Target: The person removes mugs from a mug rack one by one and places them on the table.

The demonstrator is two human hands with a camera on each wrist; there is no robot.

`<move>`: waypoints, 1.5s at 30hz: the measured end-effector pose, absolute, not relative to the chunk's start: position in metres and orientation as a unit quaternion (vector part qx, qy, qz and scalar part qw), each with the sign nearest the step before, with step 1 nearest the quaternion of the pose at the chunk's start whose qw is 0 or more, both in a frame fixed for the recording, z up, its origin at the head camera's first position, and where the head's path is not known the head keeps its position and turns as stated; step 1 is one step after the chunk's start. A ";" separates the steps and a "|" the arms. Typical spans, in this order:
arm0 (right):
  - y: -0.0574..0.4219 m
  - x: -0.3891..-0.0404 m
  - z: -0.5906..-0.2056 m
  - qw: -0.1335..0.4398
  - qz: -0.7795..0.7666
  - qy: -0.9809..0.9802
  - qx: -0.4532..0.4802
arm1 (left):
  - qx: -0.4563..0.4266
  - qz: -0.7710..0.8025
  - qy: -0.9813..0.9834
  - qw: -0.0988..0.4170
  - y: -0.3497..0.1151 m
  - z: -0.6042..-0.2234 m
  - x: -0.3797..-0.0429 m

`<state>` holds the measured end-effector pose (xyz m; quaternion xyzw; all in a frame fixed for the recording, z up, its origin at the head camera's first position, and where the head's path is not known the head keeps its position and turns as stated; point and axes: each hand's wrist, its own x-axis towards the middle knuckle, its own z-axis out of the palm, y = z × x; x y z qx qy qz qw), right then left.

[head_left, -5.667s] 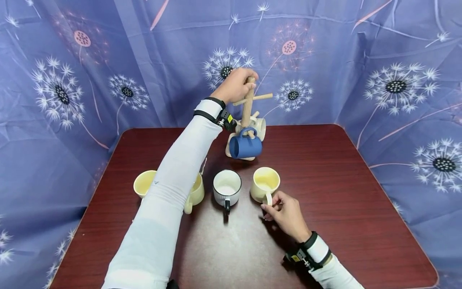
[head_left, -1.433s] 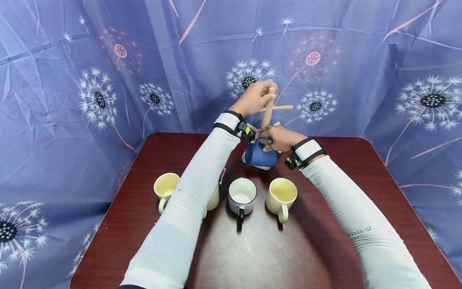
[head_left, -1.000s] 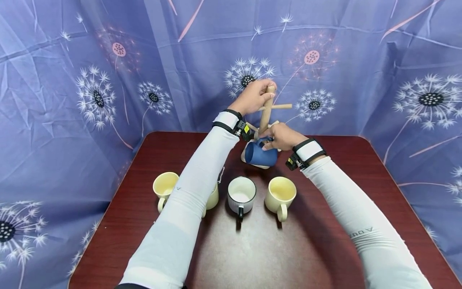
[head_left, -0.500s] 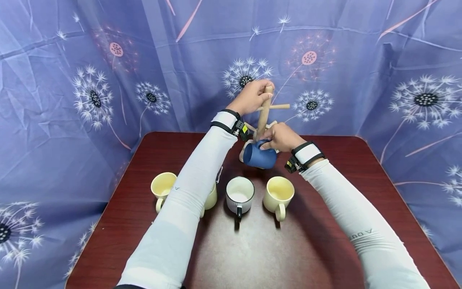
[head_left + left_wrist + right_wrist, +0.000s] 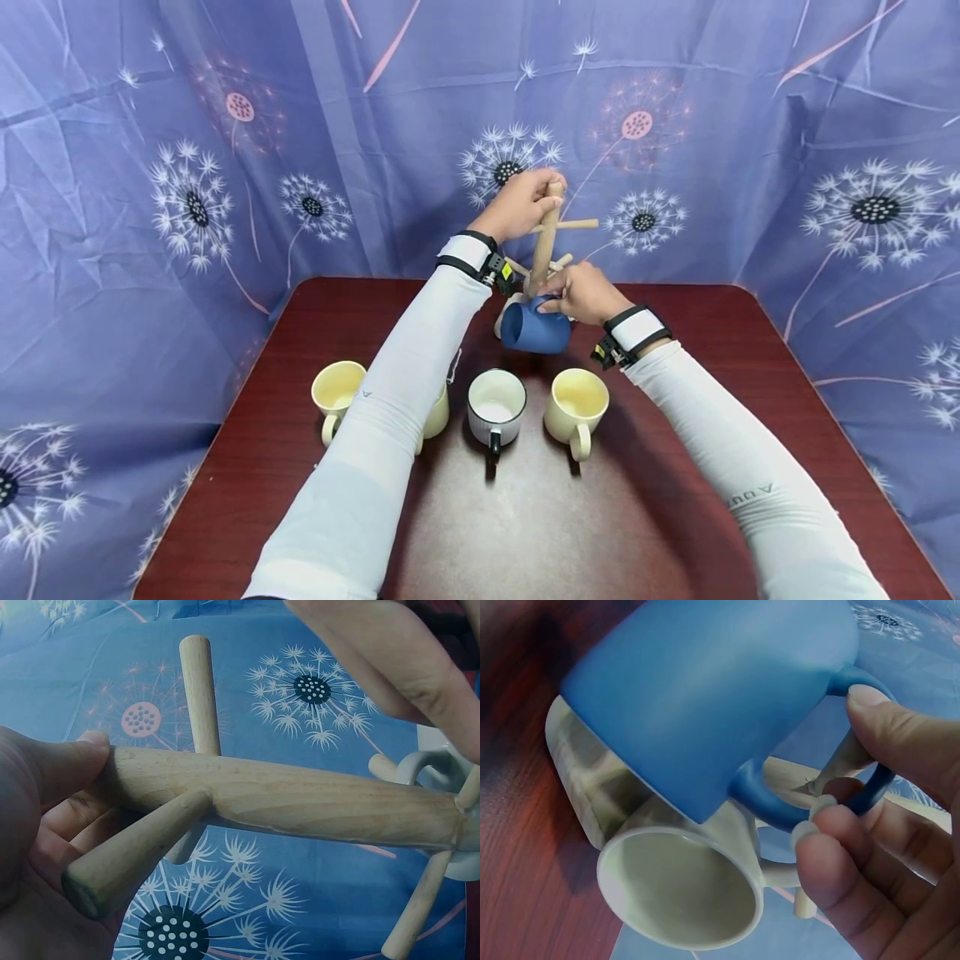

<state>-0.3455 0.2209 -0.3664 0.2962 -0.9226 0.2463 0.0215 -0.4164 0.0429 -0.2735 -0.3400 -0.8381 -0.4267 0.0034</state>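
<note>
My left hand (image 5: 521, 204) grips the top of a wooden mug tree's post (image 5: 542, 250), which leans a little. With thumb and fingers, my right hand (image 5: 588, 292) pinches the handle of a blue mug (image 5: 536, 327). The mug lies sideways in the air in front of the tree's base, mouth facing left. In the right wrist view a wooden peg (image 5: 844, 761) shows within the loop of that handle. A cream-white mug (image 5: 679, 889) hangs lower on the tree, mostly hidden in the head view. The upper pegs (image 5: 199, 694) carry nothing.
Along the table (image 5: 480, 533) stand a yellow mug (image 5: 337, 385), another yellow mug (image 5: 437, 417) partly behind my left sleeve, a white mug (image 5: 497, 408) with black rim and handle, and a third yellow mug (image 5: 577, 400). A patterned blue curtain (image 5: 420, 75) hangs behind.
My right hand has left the right-hand yellow mug and taken the blue mug's handle. Over the last second the blue mug has shifted slightly down and toward me. The left hand stays on the post.
</note>
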 end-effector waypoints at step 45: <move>0.224 -0.313 -0.347 0.040 0.185 -0.941 0.282 | -0.352 -0.433 -0.830 0.014 0.043 -0.276 -0.415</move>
